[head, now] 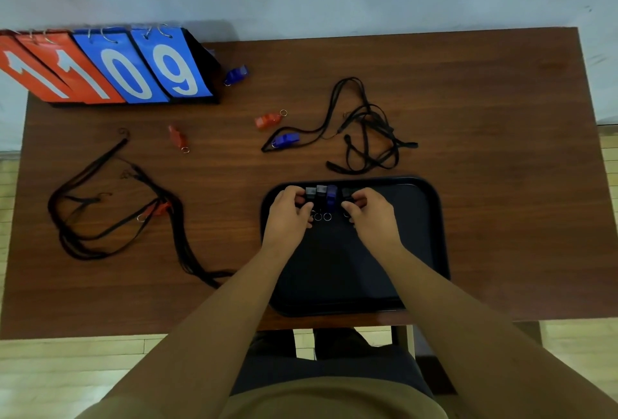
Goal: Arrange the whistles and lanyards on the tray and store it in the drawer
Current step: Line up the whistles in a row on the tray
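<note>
A black tray lies on the table in front of me. Along its far edge stands a row of whistles: two black ones and a dark blue one, key rings toward me. My left hand pinches a black whistle at the row's left end. My right hand pinches a black whistle at the right end. Loose on the table are two red whistles, two blue whistles, and black lanyards, with a red whistle in the left bundle.
A flip scoreboard with red and blue number cards stands at the table's far left corner. The table's near edge runs just below the tray. A wall rises behind the table; wooden floor shows at the sides.
</note>
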Motion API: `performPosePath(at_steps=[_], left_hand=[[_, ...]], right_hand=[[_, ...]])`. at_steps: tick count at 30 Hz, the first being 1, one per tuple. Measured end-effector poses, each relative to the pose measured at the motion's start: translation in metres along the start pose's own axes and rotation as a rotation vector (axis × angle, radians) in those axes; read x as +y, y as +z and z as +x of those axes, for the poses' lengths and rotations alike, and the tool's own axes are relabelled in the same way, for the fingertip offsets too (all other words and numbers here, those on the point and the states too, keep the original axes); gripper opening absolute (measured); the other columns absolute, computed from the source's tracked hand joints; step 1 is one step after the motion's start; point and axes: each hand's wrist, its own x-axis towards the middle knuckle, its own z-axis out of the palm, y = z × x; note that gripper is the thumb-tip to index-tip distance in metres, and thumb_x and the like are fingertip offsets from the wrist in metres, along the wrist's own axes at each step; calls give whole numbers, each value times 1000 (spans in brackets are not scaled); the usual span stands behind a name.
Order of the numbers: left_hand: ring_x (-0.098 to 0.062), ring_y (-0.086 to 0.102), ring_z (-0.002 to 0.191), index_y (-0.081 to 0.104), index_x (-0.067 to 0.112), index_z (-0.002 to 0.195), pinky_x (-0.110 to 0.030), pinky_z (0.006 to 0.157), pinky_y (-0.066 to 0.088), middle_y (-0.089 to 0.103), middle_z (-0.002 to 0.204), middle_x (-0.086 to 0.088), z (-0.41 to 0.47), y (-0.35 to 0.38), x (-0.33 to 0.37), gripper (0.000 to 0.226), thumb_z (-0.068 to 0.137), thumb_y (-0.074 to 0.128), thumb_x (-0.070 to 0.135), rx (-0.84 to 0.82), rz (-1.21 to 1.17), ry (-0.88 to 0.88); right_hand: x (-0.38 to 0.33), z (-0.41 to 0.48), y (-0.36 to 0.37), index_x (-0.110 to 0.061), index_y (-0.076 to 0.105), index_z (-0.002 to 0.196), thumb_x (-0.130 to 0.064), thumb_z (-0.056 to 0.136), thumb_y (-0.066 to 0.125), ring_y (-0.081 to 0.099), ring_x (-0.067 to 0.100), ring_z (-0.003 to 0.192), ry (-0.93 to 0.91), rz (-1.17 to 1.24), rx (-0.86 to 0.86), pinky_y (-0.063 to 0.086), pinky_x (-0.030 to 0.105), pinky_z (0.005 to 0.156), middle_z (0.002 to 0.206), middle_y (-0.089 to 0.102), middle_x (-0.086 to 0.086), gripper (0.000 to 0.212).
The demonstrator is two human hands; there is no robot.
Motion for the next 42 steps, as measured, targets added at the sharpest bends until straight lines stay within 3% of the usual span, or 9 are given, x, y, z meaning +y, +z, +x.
performPosePath(at_steps=[6, 12, 17, 22, 28, 32, 35, 38, 42], left_hand=[[-8, 67, 75, 57, 18, 124, -27, 70, 60, 60, 109, 1, 2, 5, 2, 28, 97, 63, 18, 2, 46, 42], [-11, 66, 79, 57, 20, 123, -28, 74, 58, 61, 107, 2, 6, 5, 5, 29, 96, 65, 23, 7, 84, 70], [-12, 65, 81, 59, 17, 124, -30, 78, 57, 60, 106, 2, 2, 3, 3, 30, 96, 65, 25, -7, 101, 92], [-8, 62, 81, 57, 17, 130, -20, 74, 51, 60, 108, 4, -2, -4, 7, 37, 96, 65, 30, -33, 112, 75], [-6, 62, 87, 59, 22, 125, -14, 69, 47, 57, 111, 8, -8, -42, 10, 29, 97, 61, 28, 6, 85, 48], [-2, 57, 90, 61, 22, 121, -13, 72, 44, 58, 112, 8, 0, -83, 4, 23, 98, 60, 23, 74, 133, 51], [-4, 56, 97, 61, 21, 121, -18, 79, 47, 56, 115, 6, 20, -114, -1, 24, 97, 60, 20, 133, 194, 41], [-14, 54, 111, 63, 18, 116, -22, 90, 42, 53, 121, 0, 43, -140, -7, 21, 95, 60, 15, 231, 253, 66], [-25, 38, 128, 58, 18, 127, -32, 99, 40, 39, 139, -9, 64, -164, -11, 34, 93, 61, 16, 415, 354, -23]], right_hand=[[-3, 0, 7, -9, 61, 118, -18, 97, 63, 69, 16, 74, 24, 53, 7, 61, 38, 76, 100, 66, 6, 23], [-4, 3, 9, -15, 61, 119, -25, 96, 63, 68, 20, 91, -13, -9, 47, 58, 42, 85, 106, 66, 4, 25], [-1, 0, 7, -12, 61, 123, -25, 97, 62, 64, 18, 97, -29, -66, 42, 56, 38, 88, 113, 64, 5, 29], [-2, -5, 1, -11, 58, 128, -26, 98, 61, 57, 13, 98, -59, -109, 67, 50, 29, 82, 122, 55, 5, 34], [-28, -12, -1, -9, 57, 126, -26, 97, 60, 57, 19, 107, -219, -149, 127, 53, 36, 91, 127, 48, 4, 34], [-65, -5, 14, -10, 57, 127, -22, 97, 59, 59, 18, 98, -313, -178, 64, 54, 35, 87, 129, 47, 4, 32], [-93, 10, 26, -9, 56, 128, -20, 97, 56, 56, 22, 109, -372, -211, 40, 52, 37, 91, 131, 47, 6, 34], [-114, 28, 36, -6, 56, 129, -17, 96, 55, 54, 26, 114, -446, -288, 47, 50, 37, 92, 130, 48, 9, 34], [-127, 50, 49, -11, 55, 134, -11, 95, 55, 49, 29, 121, -504, -381, 24, 49, 43, 98, 133, 49, 9, 40]])
